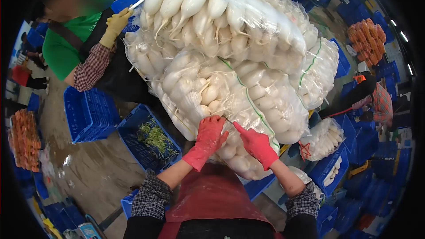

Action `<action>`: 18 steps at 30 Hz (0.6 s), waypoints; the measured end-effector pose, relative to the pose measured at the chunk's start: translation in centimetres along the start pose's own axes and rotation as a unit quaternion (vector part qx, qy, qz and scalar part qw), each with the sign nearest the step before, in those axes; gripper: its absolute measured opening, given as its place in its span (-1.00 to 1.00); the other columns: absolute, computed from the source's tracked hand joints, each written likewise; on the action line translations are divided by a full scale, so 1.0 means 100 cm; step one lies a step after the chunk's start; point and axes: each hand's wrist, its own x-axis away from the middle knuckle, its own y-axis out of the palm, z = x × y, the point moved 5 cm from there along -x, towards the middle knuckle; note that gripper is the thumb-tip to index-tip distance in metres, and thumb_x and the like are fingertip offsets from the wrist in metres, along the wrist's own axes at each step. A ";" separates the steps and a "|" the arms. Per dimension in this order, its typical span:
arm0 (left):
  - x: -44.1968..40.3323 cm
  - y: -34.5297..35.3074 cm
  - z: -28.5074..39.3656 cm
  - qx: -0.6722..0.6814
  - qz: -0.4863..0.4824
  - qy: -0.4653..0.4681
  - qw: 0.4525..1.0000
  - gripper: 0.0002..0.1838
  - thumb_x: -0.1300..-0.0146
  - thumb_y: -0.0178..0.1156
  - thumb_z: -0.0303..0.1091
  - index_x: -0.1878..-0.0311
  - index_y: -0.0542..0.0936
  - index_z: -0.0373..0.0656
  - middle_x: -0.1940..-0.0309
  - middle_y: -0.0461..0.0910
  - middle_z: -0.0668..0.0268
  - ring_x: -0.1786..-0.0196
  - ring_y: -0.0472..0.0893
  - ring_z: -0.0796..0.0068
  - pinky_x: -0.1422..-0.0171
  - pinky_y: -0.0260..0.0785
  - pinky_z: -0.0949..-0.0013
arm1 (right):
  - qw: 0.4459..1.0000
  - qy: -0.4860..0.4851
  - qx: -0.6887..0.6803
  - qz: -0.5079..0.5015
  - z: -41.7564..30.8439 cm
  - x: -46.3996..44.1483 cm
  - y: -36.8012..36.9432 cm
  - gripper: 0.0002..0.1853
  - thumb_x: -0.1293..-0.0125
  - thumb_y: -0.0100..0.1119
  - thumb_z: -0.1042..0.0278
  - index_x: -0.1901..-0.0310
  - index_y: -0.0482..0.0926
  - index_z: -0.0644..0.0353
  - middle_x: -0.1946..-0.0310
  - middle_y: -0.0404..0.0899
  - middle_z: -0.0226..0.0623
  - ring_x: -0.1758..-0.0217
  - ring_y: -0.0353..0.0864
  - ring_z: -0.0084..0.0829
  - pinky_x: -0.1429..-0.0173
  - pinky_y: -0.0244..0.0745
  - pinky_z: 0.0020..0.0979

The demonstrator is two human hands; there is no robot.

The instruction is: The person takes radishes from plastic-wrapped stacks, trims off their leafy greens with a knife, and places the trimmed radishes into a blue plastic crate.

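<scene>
Clear plastic bags packed with white radishes lie heaped before me. My left hand, in a red glove, is closed on the plastic of the nearest radish bag. My right hand, also red-gloved, has its index finger stretched toward the left hand and its other fingers curled. A thin dark blade-like tool shows between the two hands, at the tip of that index finger; its handle is hidden. Green string runs across this bag. Radishes show through the plastic under both hands.
Across to the left, a person in green with yellow gloves holds a white stick-like item by the heap. A blue crate with green trimmings stands at my left, stacked blue crates beyond. Another radish bag lies at right.
</scene>
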 end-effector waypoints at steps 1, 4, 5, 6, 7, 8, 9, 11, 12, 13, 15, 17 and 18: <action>0.000 0.002 0.000 0.001 0.001 -0.002 1.000 -0.60 -0.03 0.36 -0.24 0.06 0.59 -0.20 0.04 0.51 0.16 -0.03 0.48 0.09 -0.17 0.34 0.11 | 1.000 -0.001 0.002 -0.002 0.003 0.006 0.001 -0.36 -0.40 -0.04 0.32 -0.48 0.16 -0.40 0.24 0.59 -0.05 0.31 0.65 -0.05 0.24 0.53 -0.09; 0.001 0.001 -0.002 0.015 0.003 0.027 1.000 -0.57 -0.01 0.38 -0.23 0.04 0.59 -0.18 0.04 0.50 0.13 -0.03 0.47 0.08 -0.14 0.33 0.09 | 0.998 0.033 0.048 -0.037 0.001 0.022 0.001 -0.34 -0.36 -0.06 0.37 -0.48 0.18 -0.40 0.27 0.58 -0.06 0.28 0.65 -0.06 0.21 0.53 -0.11; 0.000 0.003 -0.004 0.015 -0.009 0.019 1.000 -0.57 0.00 0.38 -0.22 0.05 0.59 -0.16 0.06 0.49 0.13 -0.02 0.47 0.08 -0.13 0.34 0.09 | 0.997 0.029 0.060 -0.032 -0.002 0.021 -0.004 -0.32 -0.34 -0.05 0.39 -0.47 0.19 -0.40 0.28 0.57 -0.06 0.26 0.65 -0.06 0.20 0.53 -0.10; 0.001 0.007 -0.006 0.015 -0.025 0.011 1.000 -0.57 0.01 0.39 -0.21 0.05 0.59 -0.14 0.08 0.49 0.14 0.00 0.46 0.08 -0.11 0.34 0.09 | 0.997 0.026 0.069 -0.027 -0.005 0.022 -0.006 -0.31 -0.31 -0.04 0.41 -0.47 0.20 -0.40 0.29 0.56 -0.06 0.25 0.64 -0.07 0.19 0.53 -0.10; 0.000 0.010 -0.005 0.014 -0.024 0.016 0.999 -0.57 0.01 0.39 -0.21 0.05 0.59 -0.14 0.08 0.49 0.14 0.00 0.46 0.08 -0.11 0.34 0.09 | 0.997 0.028 0.069 -0.022 -0.003 0.018 0.002 -0.31 -0.31 -0.04 0.41 -0.47 0.20 -0.40 0.29 0.56 -0.06 0.25 0.64 -0.07 0.19 0.53 -0.10; 0.000 0.013 -0.004 -0.015 -0.007 0.010 1.000 -0.61 0.02 0.39 -0.21 0.12 0.59 -0.14 0.12 0.48 0.15 0.01 0.47 0.09 -0.10 0.34 0.09 | 0.998 -0.014 0.055 0.032 -0.002 0.011 0.014 -0.32 -0.30 0.00 0.39 -0.46 0.23 -0.38 0.29 0.57 -0.08 0.32 0.63 -0.08 0.27 0.50 -0.12; 0.002 0.011 -0.002 -0.043 0.009 0.001 0.999 -0.65 0.02 0.39 -0.21 0.18 0.60 -0.14 0.15 0.48 0.17 0.03 0.47 0.10 -0.08 0.34 0.10 | 0.994 -0.058 0.041 0.084 -0.007 0.010 0.015 -0.32 -0.30 0.03 0.37 -0.45 0.25 -0.36 0.30 0.57 -0.09 0.38 0.62 -0.09 0.35 0.48 -0.13; 0.000 0.010 -0.005 -0.038 -0.012 0.008 0.999 -0.68 0.03 0.40 -0.20 0.26 0.59 -0.15 0.18 0.47 0.17 0.05 0.47 0.10 -0.06 0.33 0.09 | 0.992 -0.067 0.045 0.097 -0.001 0.024 0.017 -0.33 -0.31 0.03 0.38 -0.45 0.25 -0.37 0.32 0.57 -0.12 0.39 0.62 -0.10 0.36 0.47 -0.14; 0.001 0.010 -0.006 -0.033 -0.032 0.017 0.999 -0.70 0.03 0.42 -0.19 0.34 0.59 -0.17 0.21 0.47 0.18 0.06 0.47 0.11 -0.04 0.33 0.09 | 0.990 -0.074 0.047 0.111 0.001 0.034 0.013 -0.33 -0.31 0.04 0.38 -0.45 0.26 -0.37 0.34 0.57 -0.14 0.40 0.62 -0.12 0.38 0.47 -0.15; 0.007 0.006 -0.007 -0.034 -0.032 0.018 0.999 -0.70 0.03 0.42 -0.19 0.34 0.59 -0.17 0.21 0.47 0.18 0.06 0.47 0.11 -0.04 0.33 0.09 | 0.990 -0.073 0.046 0.112 0.000 0.047 0.005 -0.33 -0.31 0.04 0.38 -0.45 0.26 -0.37 0.34 0.57 -0.14 0.40 0.62 -0.12 0.38 0.47 -0.15; 0.015 0.001 -0.009 -0.021 -0.089 0.051 0.994 -0.64 0.08 0.44 -0.14 0.27 0.60 -0.12 0.19 0.47 0.19 0.01 0.47 0.12 -0.10 0.28 0.11 | 0.997 0.005 0.081 0.001 0.009 0.076 -0.014 -0.29 -0.26 0.06 0.43 -0.45 0.26 -0.38 0.35 0.57 -0.16 0.30 0.64 -0.13 0.27 0.50 -0.15; 0.023 -0.004 -0.024 0.005 -0.086 0.047 0.995 -0.65 0.08 0.46 -0.12 0.30 0.60 -0.11 0.19 0.48 0.20 0.02 0.48 0.12 -0.10 0.28 0.11 | 0.997 -0.008 0.059 0.044 0.018 0.094 -0.029 -0.29 -0.27 0.07 0.42 -0.45 0.25 -0.38 0.35 0.57 -0.16 0.32 0.63 -0.14 0.29 0.49 -0.17; 0.023 -0.011 -0.023 0.036 -0.070 0.052 0.996 -0.65 0.07 0.47 -0.12 0.30 0.61 -0.10 0.20 0.48 0.21 0.02 0.48 0.13 -0.11 0.28 0.11 | 0.996 -0.018 0.033 0.082 0.016 0.098 -0.036 -0.29 -0.28 0.08 0.42 -0.45 0.25 -0.38 0.35 0.57 -0.17 0.34 0.62 -0.14 0.31 0.49 -0.18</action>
